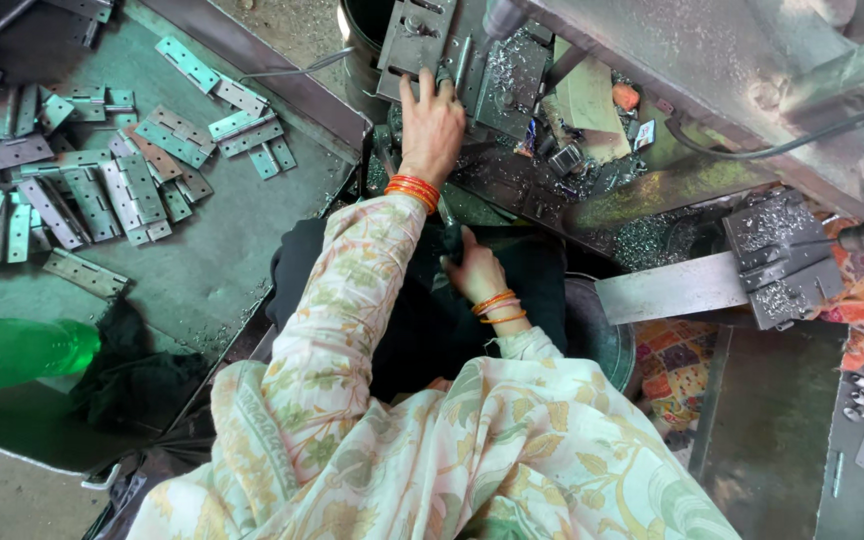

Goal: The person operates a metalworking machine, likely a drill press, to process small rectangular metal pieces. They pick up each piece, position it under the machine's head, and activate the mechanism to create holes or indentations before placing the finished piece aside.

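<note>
My left hand (433, 125) reaches up to the drill table (512, 75), fingers spread flat and pressing on a hinge plate (414, 38) that lies on the jig — not clenched, a flat hold-down rather than a grasp. The plate sits just left of the drill bit (503, 18), with metal shavings (504, 70) scattered beside it. Orange bangles (413, 190) circle that wrist.

My right hand (474, 270) rests lower, near my lap, against a dark cloth (422, 320). Its fingers are curled downward; I cannot tell whether they grip anything, since the fingertips are hidden in the dark fabric. Bangles on that wrist too.

To my left, a green bench (212, 260) carries a loose heap of hinges (82, 170) — well apart from both hands. A green bottle (17, 352) lies at the bench's near edge. To my right, a grey metal bar (667, 288) juts out, shavings on its end bracket (782, 255).
</note>
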